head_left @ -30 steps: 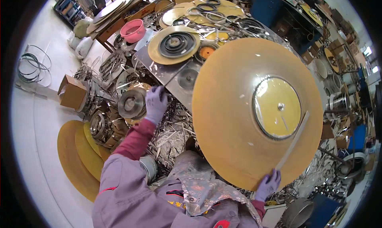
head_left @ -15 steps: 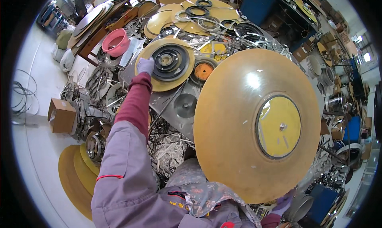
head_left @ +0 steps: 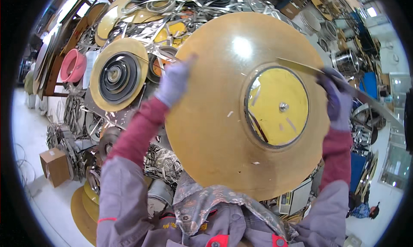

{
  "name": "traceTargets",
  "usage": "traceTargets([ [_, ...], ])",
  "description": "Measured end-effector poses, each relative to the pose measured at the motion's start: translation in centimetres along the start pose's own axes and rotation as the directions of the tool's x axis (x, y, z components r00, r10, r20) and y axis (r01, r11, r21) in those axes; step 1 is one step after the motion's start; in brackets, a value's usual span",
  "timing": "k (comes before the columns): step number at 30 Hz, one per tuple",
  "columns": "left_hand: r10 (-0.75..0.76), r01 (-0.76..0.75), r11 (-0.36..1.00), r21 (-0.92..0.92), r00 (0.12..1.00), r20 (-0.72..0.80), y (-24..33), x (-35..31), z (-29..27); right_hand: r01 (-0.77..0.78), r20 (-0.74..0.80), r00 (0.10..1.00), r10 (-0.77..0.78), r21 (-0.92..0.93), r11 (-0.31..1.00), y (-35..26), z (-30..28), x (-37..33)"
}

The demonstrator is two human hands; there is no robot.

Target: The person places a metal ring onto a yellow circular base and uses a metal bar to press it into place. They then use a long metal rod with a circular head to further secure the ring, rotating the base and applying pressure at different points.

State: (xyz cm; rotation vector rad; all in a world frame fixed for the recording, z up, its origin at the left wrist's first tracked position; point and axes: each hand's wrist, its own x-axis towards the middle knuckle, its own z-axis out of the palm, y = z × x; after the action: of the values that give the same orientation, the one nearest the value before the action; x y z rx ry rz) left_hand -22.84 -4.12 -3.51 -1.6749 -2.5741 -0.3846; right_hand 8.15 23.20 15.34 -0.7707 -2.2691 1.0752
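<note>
A large round tan disc [head_left: 206, 130] with a yellow hub [head_left: 275, 113] fills the middle, a bolt at its centre. My left hand [head_left: 173, 81], in a pale glove and blurred by motion, is closed in front of the disc's left edge. A thin strip [head_left: 148, 61] runs to it from a smaller tan disc [head_left: 100, 70], which carries dark coiled rings [head_left: 122, 77]. On the right, my gloved right hand [head_left: 337, 98] grips a long flat metal strip [head_left: 370, 101]. One end of this strip lies across the big disc above the hub; the other points off right.
Behind the discs, a table holds coiled rings [head_left: 161, 3] and loose strips. A pink basin [head_left: 73, 66] stands at left, above tangled scrap strips and a cardboard box [head_left: 55, 166]. Scrap [head_left: 165, 163] lies under the big disc's left edge. Shelves and a blue panel [head_left: 370, 85] stand right.
My left hand has left the coiled rings and moved right to the big disc, drawing a thin strip. My right hand has risen from below the disc with the flat metal strip. The view has shifted right.
</note>
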Motion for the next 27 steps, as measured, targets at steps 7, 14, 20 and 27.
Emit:
traceTargets([
  [7, 0.017, -0.016, 1.0, -0.008, 0.966, 0.256, 17.8, -2.8, 2.5, -0.284, 0.725, 0.686, 0.066, 0.183, 0.941, 0.1, 13.3, 3.4],
  [14, 0.045, -0.058, 0.997, -0.056, 0.977, -0.209, 18.9, -6.4, 2.4, -0.211, 0.291, 0.94, 0.178, 0.086, 0.974, 12.4, 4.1, 12.1],
  [20, 0.034, -0.024, 0.988, -0.156, 0.998, 0.061, 18.2, -6.8, 2.2, -0.3, -0.16, 0.945, 0.287, -0.067, 0.952, 21.4, -10.5, 6.0],
  [27, 0.183, -0.142, 0.905, -0.401, 0.981, 0.066, 15.9, -13.3, 1.5, -0.537, -0.224, 0.795, 0.564, 0.173, 0.826, 19.7, -12.4, -10.5],
])
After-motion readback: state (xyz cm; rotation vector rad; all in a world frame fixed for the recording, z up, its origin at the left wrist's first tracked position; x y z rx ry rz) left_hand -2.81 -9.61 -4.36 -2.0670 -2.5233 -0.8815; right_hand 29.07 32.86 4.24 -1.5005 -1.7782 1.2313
